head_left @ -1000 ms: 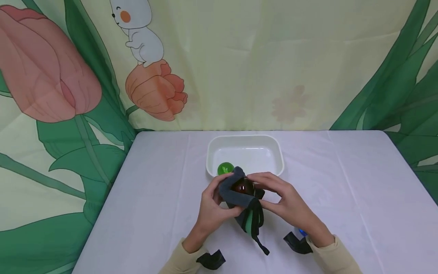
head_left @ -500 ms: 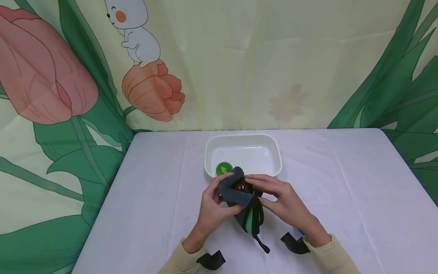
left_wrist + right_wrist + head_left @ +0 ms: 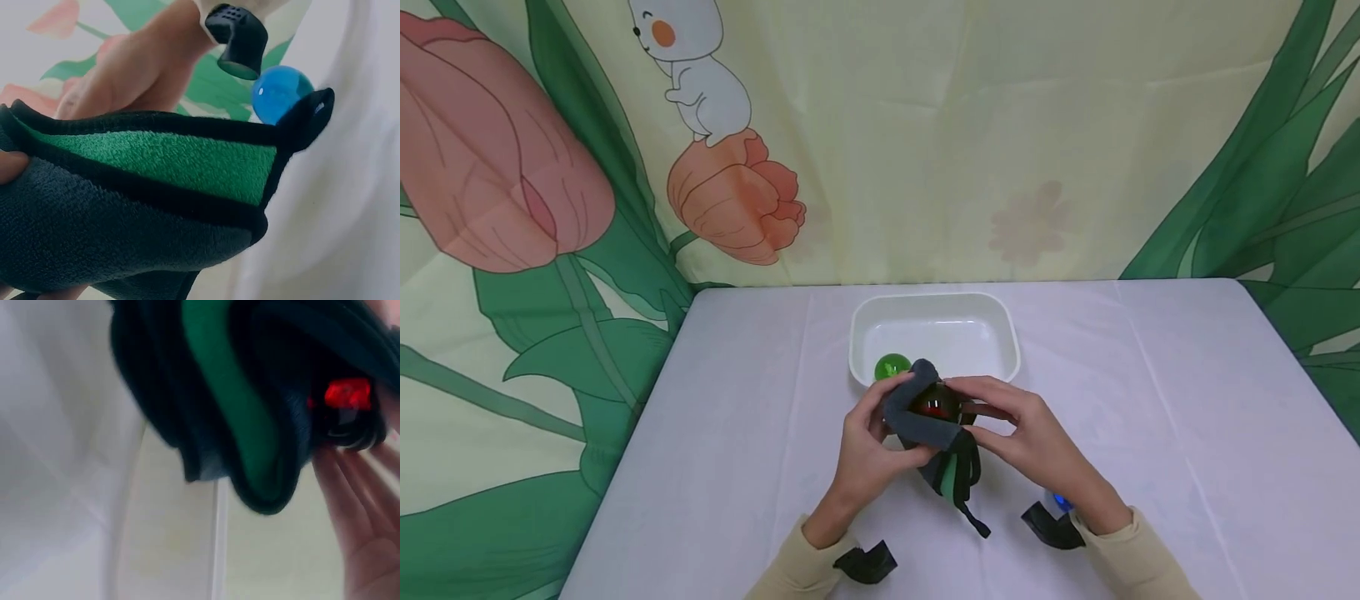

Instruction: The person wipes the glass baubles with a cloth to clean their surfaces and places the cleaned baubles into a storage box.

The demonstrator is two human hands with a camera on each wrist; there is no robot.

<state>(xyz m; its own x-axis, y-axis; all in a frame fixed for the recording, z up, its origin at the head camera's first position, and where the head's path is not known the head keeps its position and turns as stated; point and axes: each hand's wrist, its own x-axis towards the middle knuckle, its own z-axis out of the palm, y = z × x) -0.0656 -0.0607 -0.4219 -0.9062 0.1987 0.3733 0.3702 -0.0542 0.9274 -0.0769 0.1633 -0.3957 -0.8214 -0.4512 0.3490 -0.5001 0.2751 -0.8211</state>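
A dark glass ball with a red inside [image 3: 940, 402] is wrapped partly in a folded towel cloth [image 3: 925, 429], dark grey-blue with black edging and a green inner face. My left hand [image 3: 872, 454] grips the cloth from the left, thumb on the near side and fingers at the far side. My right hand [image 3: 1026, 425] pinches the ball from the right, its fingers against the ball in the right wrist view. The cloth's green face [image 3: 169, 162] and hanging loop [image 3: 309, 119] show in the left wrist view. The ball is hidden there.
A white tray [image 3: 985, 304] stands just beyond the hands, with a green glass ball [image 3: 892, 367] in its near left corner. A blue glass ball [image 3: 1062, 502] lies on the white-covered table [image 3: 760, 400] under my right wrist. A printed curtain [image 3: 910, 167] hangs behind.
The ball has turned within the cloth, and more of its red inside shows. The right fingers have shifted a little on it. The cloth's loop has risen slightly; the left grip stays.
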